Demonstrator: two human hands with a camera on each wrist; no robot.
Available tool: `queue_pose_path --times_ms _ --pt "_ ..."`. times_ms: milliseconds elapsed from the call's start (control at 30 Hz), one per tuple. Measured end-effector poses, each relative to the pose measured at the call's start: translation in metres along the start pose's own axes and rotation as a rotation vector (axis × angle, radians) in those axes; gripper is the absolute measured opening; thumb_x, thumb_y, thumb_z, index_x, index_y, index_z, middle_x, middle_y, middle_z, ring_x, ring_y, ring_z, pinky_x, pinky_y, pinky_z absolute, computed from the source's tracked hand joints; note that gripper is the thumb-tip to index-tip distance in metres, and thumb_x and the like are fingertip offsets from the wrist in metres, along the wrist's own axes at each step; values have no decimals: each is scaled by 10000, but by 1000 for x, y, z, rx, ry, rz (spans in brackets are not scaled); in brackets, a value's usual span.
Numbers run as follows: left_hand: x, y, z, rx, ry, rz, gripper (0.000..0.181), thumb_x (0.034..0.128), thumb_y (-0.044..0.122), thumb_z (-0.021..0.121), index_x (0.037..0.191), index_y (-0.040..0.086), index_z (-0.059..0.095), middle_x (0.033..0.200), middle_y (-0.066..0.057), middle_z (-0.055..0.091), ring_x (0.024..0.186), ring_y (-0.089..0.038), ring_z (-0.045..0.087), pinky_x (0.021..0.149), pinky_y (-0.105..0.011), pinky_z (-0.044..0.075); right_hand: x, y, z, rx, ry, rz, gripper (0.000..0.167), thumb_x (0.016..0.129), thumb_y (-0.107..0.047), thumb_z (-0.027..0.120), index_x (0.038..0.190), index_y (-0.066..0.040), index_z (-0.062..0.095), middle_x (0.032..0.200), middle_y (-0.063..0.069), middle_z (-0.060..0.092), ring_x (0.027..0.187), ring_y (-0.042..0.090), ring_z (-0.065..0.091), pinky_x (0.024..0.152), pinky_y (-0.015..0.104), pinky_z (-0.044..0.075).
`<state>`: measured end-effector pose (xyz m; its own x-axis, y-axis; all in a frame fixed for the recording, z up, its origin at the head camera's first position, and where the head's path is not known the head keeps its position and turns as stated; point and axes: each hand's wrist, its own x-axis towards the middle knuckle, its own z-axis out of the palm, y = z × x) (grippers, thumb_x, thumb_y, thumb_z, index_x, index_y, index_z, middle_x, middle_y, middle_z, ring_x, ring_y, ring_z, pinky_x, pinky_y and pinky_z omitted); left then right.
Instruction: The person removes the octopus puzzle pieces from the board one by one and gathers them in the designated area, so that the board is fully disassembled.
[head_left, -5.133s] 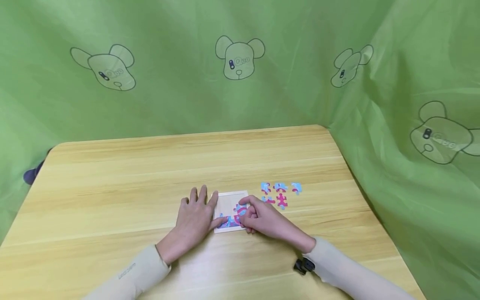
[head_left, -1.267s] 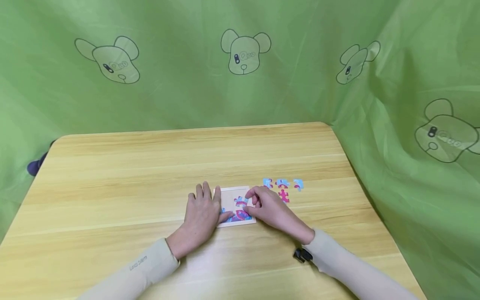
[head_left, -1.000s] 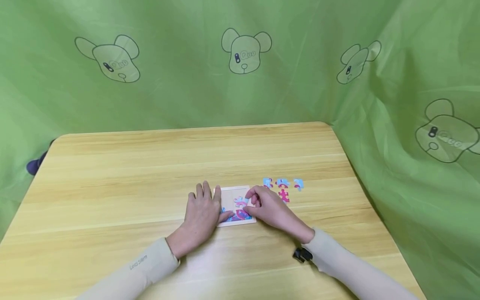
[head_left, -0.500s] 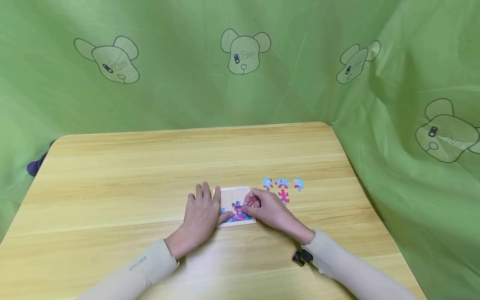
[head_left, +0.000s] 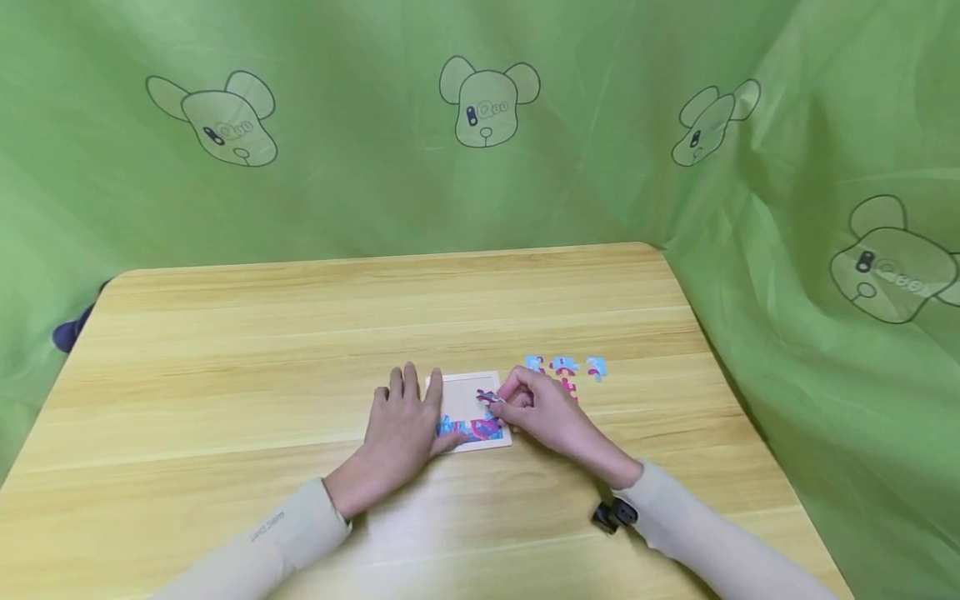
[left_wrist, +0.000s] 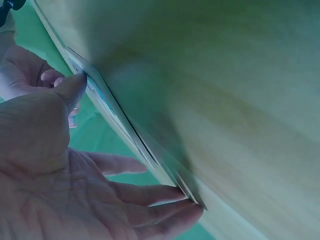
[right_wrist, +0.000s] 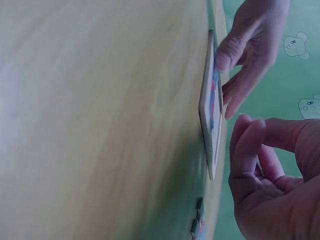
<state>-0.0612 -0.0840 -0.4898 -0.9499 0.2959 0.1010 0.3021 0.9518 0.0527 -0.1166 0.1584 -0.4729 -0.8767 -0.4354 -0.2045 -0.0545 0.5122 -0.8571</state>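
A small light wooden puzzle tray (head_left: 468, 377) lies on the table, its bottom row filled with blue, pink and purple jigsaw pieces (head_left: 483, 429). My left hand (head_left: 397, 433) lies along the tray's left side with the fingers spread and fairly straight. Its thumb touches the near part of the tray; in the left wrist view, that thumb (left_wrist: 72, 90) rests at the tray's rim. Over the tray's right side, my right hand (head_left: 543, 408) pinches a jigsaw piece (head_left: 489, 397) between thumb and forefinger, tilted and lifted off the tray. In the right wrist view the fingertips hide that piece.
Several loose jigsaw pieces lie right of the tray: a blue one (head_left: 596, 367), a blue-and-pink one (head_left: 564, 365), and others partly behind my right hand. The wooden table (head_left: 262, 350) backs onto a green curtain (head_left: 360, 167). A black device (head_left: 615, 514) sits at my right wrist.
Five seconds ago more loose pieces lay on the right. Half a second ago my right hand held the piece low against the bottom row; now it is raised and tilted. My left hand has barely moved recently.
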Motion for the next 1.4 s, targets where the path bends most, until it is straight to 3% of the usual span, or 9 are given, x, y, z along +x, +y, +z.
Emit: queue_pose_path --times_ms 133,300,400,533,700,867,1167,1400 --pt "2 -3 -4 -100 -55 -1 1077 887 757 750 1568 -41 504 1397 -394 560 1277 -531 566 915 -573 566 -5 -1 -5 62 13 -15 134 993 -89 809 1017 -68 679 793 117 743 647 252 649 546 239 432" --pt "1 -9 -10 -214 -130 13 1096 831 721 832 1556 -27 493 1416 -340 531 1300 -524 528 938 -599 541 -11 0 -11 143 28 -20 151 990 -68 799 1056 -35 668 759 141 680 596 168 548 519 214 400" --pt "-1 -14 -12 -234 -151 32 1078 774 695 893 1507 0 516 1414 -303 524 1307 -522 514 938 -607 534 -13 1 -14 188 17 -21 175 993 -94 798 1096 -21 676 798 142 671 621 147 533 538 204 392" --pt "-4 -20 -11 -255 -164 51 1075 776 670 908 1520 6 506 1476 -320 504 1360 -554 491 986 -651 518 -17 1 -17 224 10 -6 207 992 -137 807 1123 -20 695 897 223 687 663 182 570 559 201 419" --pt "-3 -24 -12 -273 -165 56 1069 794 661 904 1539 9 502 1529 -332 483 1402 -571 468 1028 -688 490 -21 4 -22 224 32 8 225 1005 -145 797 1160 -6 711 935 283 689 678 213 586 553 202 425" --pt "-1 -28 -10 -312 -174 53 1067 805 639 913 1563 14 495 1573 -342 440 1435 -577 425 1054 -716 459 -26 8 -29 214 91 40 258 1031 -147 767 1206 35 713 832 218 653 616 153 514 511 197 380" --pt "-3 -36 -8 -381 -231 38 1113 839 638 884 1654 35 426 1680 -382 280 1551 -612 227 1176 -778 260 -35 16 -48 137 137 70 262 1064 -160 732 1204 59 701 753 85 583 598 114 467 514 215 388" --pt "-3 -36 -5 -374 -237 33 1089 865 635 863 1679 69 410 1702 -369 250 1574 -603 178 1175 -768 277 -45 24 -66 157 129 100 258 1089 -144 682 1233 70 673 899 193 697 691 184 580 554 239 479"
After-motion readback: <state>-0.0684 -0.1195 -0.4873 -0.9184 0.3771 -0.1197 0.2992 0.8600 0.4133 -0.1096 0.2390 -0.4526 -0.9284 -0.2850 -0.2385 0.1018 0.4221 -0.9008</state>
